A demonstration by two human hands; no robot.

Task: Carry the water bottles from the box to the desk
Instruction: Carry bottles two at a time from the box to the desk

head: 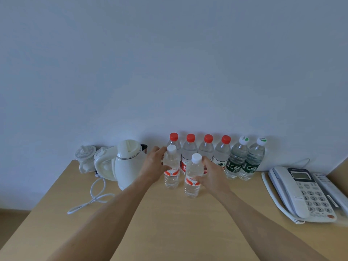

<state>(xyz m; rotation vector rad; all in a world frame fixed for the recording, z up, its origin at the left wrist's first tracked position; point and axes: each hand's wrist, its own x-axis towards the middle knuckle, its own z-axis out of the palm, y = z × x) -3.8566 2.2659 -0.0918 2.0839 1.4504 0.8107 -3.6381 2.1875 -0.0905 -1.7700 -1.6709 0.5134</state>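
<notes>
Two small white-capped water bottles stand upright on the wooden desk (150,223). My left hand (153,164) grips the left bottle (171,176) around its upper body. My right hand (212,176) grips the right bottle (193,182) at its label. Behind them, a row of bottles lines the wall: several red-capped ones (190,149) and two green-labelled ones (244,159) with white caps. The box is not in view.
A white electric kettle (128,162) with its cord (94,198) stands left of my left hand. White lidded cups (85,157) sit behind it. A white desk telephone (303,193) lies at the right. The desk's left edge drops off to the floor.
</notes>
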